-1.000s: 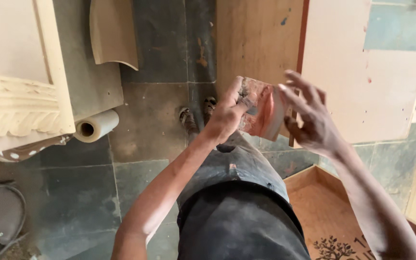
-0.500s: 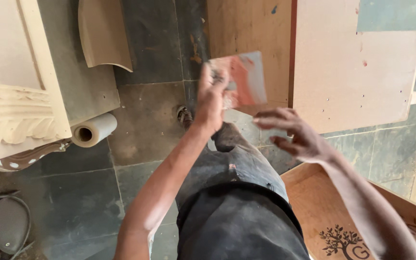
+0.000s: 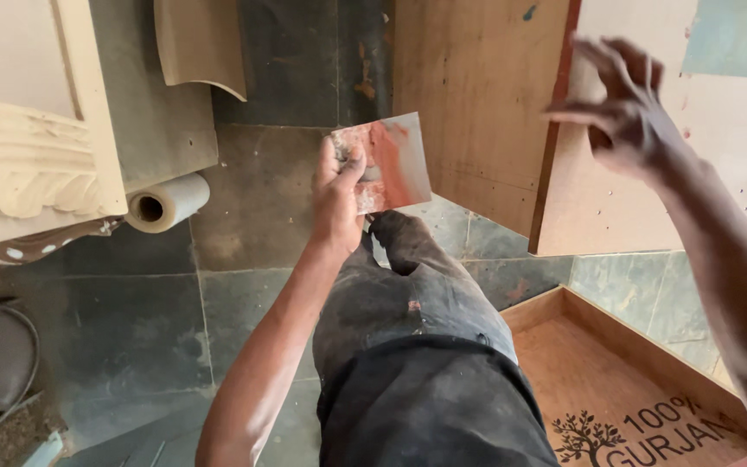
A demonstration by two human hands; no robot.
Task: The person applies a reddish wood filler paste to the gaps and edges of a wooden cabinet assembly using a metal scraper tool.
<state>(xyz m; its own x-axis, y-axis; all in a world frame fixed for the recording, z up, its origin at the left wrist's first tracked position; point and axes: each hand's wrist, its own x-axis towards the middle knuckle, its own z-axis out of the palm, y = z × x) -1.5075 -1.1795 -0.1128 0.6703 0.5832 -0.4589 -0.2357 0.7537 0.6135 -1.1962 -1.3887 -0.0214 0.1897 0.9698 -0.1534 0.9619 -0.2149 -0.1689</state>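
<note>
**Left hand pinches a worn sheet of sandpaper, right hand raised and empty**

At the centre of the frame the left hand (image 3: 337, 201) has its grip pressed together on the lower left corner of a small sandpaper sheet (image 3: 392, 163), thumb on the near face and fingers behind it. The sheet is reddish with grey, worn patches and stands tilted above the dark stone floor (image 3: 244, 259). The right hand (image 3: 628, 112) hangs in the upper right of the frame, well apart from the sheet, its fingers loosely spread and curled, holding nothing; it shows in front of a pale board (image 3: 650, 207). Beside that, a brown plywood panel (image 3: 477, 95) lies at upper centre. A paper roll (image 3: 169, 201) lies at left, just beside a carved cream furniture piece (image 3: 28, 164). A shallow wooden tray (image 3: 624, 380) sits at lower right, next to the person's dark-trousered leg (image 3: 408, 346).
</note>
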